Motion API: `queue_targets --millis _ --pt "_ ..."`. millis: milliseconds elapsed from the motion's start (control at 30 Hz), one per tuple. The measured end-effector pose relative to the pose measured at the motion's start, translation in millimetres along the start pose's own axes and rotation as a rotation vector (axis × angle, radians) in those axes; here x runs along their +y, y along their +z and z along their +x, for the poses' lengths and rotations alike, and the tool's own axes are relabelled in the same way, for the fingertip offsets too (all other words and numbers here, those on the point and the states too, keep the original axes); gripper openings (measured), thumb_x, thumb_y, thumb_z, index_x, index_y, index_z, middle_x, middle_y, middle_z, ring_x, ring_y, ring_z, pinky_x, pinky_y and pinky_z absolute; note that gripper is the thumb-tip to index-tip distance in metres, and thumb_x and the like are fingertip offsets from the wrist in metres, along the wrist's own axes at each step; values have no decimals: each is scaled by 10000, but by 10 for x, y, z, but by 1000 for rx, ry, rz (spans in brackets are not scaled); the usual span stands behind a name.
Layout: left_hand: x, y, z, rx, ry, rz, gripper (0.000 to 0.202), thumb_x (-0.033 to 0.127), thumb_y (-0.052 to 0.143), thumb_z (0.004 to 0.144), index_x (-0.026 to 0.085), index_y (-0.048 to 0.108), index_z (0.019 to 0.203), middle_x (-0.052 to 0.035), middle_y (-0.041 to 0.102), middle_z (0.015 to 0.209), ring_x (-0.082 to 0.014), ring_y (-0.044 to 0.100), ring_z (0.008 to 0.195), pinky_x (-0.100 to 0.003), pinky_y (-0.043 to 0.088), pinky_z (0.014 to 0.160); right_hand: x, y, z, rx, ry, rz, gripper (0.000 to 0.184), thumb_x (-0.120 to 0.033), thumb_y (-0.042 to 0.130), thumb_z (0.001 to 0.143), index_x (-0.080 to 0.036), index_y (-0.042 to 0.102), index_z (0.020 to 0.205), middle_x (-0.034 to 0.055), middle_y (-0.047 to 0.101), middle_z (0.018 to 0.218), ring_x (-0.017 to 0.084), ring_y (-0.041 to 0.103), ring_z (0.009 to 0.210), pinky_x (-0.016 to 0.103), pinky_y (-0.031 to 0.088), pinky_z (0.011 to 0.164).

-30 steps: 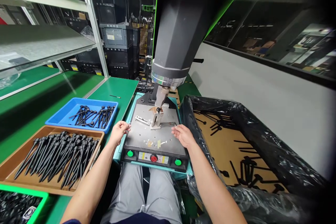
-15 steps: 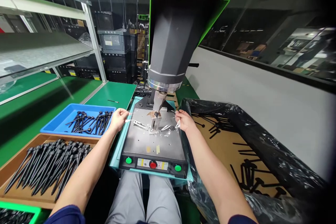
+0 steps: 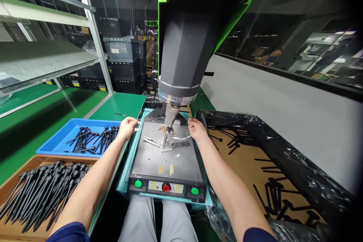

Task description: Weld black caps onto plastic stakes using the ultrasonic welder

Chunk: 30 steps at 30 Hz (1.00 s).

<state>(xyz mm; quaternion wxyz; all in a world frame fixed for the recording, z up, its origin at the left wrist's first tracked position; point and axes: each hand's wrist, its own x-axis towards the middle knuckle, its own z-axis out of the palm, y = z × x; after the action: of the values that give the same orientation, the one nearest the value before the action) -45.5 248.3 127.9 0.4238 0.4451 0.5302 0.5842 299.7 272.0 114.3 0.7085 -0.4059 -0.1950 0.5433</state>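
My left hand [image 3: 128, 128] is closed in a pinch at the left edge of a metal press plate [image 3: 153, 162]. Small white ends of something thin stick out from its fingers. On the other side, my right hand [image 3: 197, 129] pinches a thin white strand [image 3: 181, 137] that runs toward the fixture [image 3: 166, 141] in the middle of the plate. A small black part [image 3: 168, 129] sits on top of that fixture, right under the press's metal horn [image 3: 171, 113]. Metal bars lie on both sides of the fixture.
Green buttons and a red button [image 3: 166, 187] line the press front. To the left stand a blue tray [image 3: 56, 140] and a brown tray [image 3: 31, 160] of black stemmed parts. A plastic-lined box [image 3: 241, 162] with similar parts is on the right.
The clear, shiny film near my right hand no longer shows; a thin strand now stretches from it to the fixture. My right hand has shifted slightly. The view has tilted a little.
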Motion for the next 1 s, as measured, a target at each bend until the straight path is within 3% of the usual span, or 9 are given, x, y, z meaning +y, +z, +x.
queue_targets --millis 200,300,433,500,600,1000 --pt "101 16 285 19 18 19 255 328 698 552 175 554 697 -16 654 684 -71 395 421 -206 259 402 -40 140 223 7 -24 -25 373 73 729 634 -200 477 660 -39 647 668 109 675 642 102 421 398" --pt "78 41 432 13 13 32 240 319 692 560 172 557 693 -31 673 701 -75 410 417 -210 269 403 -36 193 347 14 -14 -41 305 14 733 712 -184 506 664 -36 638 675 104 666 638 111 418 398" --pt "-7 63 626 18 1 56 210 296 677 575 173 556 695 -37 684 697 -83 425 400 -216 296 406 4 237 490 26 9 -67 87 -157 656 899 -133 603 834 -10 643 798 98 631 653 177 504 504" --pt "-49 62 713 30 -2 74 195 271 677 572 173 556 689 -36 679 681 -86 431 396 -216 301 407 41 248 543 34 24 -78 100 -229 622 939 -131 625 958 11 646 881 108 628 687 220 537 560" --pt "-95 61 815 47 -11 102 176 250 680 576 168 563 678 -40 674 672 -89 444 401 -217 320 418 107 255 606 44 47 -90 166 -269 617 946 -141 621 1052 30 644 952 123 633 727 249 554 598" --pt "-218 159 1030 68 -58 186 118 234 653 625 157 579 677 -57 706 716 -80 466 415 -205 344 431 301 192 855 64 53 -115 109 -226 619 941 -137 623 1004 15 637 903 106 616 684 219 538 557"
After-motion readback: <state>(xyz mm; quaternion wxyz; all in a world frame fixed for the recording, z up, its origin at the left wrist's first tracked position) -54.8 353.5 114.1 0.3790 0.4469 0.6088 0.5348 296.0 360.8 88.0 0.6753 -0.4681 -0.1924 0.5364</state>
